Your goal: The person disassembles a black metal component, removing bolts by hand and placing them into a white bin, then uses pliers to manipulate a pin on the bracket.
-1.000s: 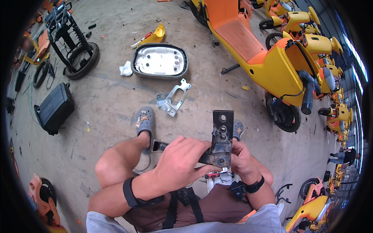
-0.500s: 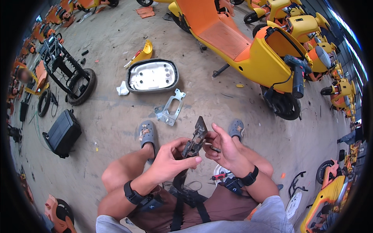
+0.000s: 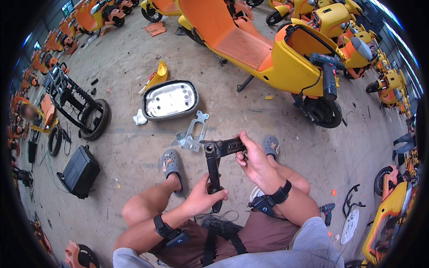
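1. A black L-shaped metal bracket with bolt holes [image 3: 215,161] is held at the centre of the frame, above the knees.
2. Its lower stem is wrapped by the closed left hand [image 3: 203,197].
3. Its upper arm is pinched by the right hand [image 3: 254,157], fingers curled around it.
4. A grey flat metal plate [image 3: 193,132] lies on the concrete floor [image 3: 134,147] just above, below an upturned scooter seat [image 3: 170,100].

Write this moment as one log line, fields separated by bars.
left hand: grips black bracket lower arm | right hand: holds upper arm | seated on floor
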### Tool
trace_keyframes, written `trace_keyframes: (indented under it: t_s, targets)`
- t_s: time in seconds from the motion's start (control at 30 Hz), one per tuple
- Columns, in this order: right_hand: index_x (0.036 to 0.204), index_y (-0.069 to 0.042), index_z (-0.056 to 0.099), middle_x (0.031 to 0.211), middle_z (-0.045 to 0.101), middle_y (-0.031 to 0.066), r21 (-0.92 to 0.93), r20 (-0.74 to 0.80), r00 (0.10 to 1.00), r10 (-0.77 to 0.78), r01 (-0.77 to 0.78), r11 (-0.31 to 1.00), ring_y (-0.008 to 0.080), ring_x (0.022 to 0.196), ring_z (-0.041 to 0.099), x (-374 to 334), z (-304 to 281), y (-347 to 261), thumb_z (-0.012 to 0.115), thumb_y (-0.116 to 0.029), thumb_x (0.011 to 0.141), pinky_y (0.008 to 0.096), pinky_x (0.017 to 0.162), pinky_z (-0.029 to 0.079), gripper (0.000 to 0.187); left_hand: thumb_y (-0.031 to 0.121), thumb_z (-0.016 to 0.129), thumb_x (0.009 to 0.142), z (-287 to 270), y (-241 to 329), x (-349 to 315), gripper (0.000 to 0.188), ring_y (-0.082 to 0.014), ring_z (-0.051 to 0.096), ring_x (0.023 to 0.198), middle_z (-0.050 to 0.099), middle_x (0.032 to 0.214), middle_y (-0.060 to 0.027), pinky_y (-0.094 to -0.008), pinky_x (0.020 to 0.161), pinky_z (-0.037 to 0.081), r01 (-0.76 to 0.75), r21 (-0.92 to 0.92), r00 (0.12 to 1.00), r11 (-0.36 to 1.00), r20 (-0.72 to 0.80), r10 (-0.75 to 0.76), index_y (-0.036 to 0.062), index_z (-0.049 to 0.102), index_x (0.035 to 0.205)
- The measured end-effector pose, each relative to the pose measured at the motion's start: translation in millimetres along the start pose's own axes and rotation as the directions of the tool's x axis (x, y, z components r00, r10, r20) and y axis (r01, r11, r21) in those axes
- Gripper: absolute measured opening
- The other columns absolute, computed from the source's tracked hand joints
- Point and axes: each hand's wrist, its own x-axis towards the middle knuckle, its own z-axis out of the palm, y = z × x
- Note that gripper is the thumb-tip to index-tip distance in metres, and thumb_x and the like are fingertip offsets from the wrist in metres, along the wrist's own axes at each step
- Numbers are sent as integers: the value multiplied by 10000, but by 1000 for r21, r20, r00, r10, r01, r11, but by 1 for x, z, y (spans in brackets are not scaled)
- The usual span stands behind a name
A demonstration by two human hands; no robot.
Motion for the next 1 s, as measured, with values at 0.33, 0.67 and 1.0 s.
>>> trace_keyframes:
  t_s: [0.33,0.67,1.0]
  targets:
    - [1044,-13,647,782,633,64,-425,-111,960,-256,187,886,74,482,464,59,-50,30,451,-441,1018,234,415,333,471,35,710,843,-11,33,-1,186,-145,603,537,609,747,-58,-289,486,535,176,-126,952,976,-231,-201,-65,619,970]
    - [963,-41,733,959,713,197,-876,-466,875,-131,-435,210,331,950,685,92,-231,196,649,-362,834,413,858,528,356,110,497,944,-23,45,-5,315,-248,590,817,593,831,-125,-395,647,536,364,-384,926,849,252,-283,-37,484,1223]
    - [1337,29,497,1188,633,191,-277,533,837,125,33,960,244,1089,630,34,-20,-36,490,-353,1010,334,952,496,502,122,627,905,-9,64,-23,294,-127,518,530,526,703,-30,-268,455,426,401,-68,829,914,453,-330,2,545,1159]
